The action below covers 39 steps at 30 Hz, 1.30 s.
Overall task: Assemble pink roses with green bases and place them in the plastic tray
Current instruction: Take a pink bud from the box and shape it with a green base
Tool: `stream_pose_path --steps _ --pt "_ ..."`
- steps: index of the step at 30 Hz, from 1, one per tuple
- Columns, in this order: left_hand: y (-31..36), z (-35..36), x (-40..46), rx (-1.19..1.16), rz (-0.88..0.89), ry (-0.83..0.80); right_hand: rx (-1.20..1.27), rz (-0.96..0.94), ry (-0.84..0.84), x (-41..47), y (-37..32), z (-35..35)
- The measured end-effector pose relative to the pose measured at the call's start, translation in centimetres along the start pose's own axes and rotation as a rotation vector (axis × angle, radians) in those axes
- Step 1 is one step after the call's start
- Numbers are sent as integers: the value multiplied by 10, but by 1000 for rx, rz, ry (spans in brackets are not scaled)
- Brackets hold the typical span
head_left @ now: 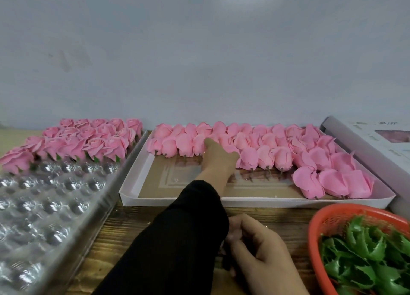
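I see left hand (pixel 218 159) fingers among pink roses (pixel 255 148), grip unclear | right hand (pixel 255 248) curled, contents hidden, near surface's front edge

Soft, even light; edges bowed, lower foreground slightly blurred.

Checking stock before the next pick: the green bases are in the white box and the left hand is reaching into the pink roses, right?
Not quite. The head view shows the green bases in the orange basket; the left hand does reach the pink roses in the white box.
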<state>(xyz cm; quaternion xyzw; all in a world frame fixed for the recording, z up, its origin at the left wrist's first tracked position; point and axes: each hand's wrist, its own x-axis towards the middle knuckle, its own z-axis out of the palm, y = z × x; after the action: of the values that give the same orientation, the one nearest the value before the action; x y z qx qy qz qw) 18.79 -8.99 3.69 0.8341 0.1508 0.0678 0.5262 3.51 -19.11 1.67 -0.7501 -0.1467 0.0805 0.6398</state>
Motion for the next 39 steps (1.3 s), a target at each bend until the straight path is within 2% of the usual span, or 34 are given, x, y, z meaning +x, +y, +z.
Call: stream_pose_path --steps 3,7,10,13,17,22,28,32,39 --pt "2 -18 -13 -286 35 55 -8 -21 31 -1 1 1" --pt "-1 -48 -48 -667 20 -17 84 -71 130 -2 -2 3" --pt "-10 -71 -86 -837 26 -118 110 -104 206 -2 -1 4" --pt "-23 -88 -123 -927 10 -181 133 -121 209 -4 -4 5" --pt "-44 -95 -157 -1076 -38 -160 133 -139 156 -8 -6 7" --pt "-59 -93 -174 -944 12 -150 225 -167 -2 -17 -18 11" --pt "-63 -90 -169 -641 184 -92 223 -165 76 -16 -14 14" --pt "-65 -88 -171 -493 275 -102 223 -186 32 -18 -14 17" --pt "-63 -85 -173 -448 318 -124 163 -177 64 -14 -7 17"
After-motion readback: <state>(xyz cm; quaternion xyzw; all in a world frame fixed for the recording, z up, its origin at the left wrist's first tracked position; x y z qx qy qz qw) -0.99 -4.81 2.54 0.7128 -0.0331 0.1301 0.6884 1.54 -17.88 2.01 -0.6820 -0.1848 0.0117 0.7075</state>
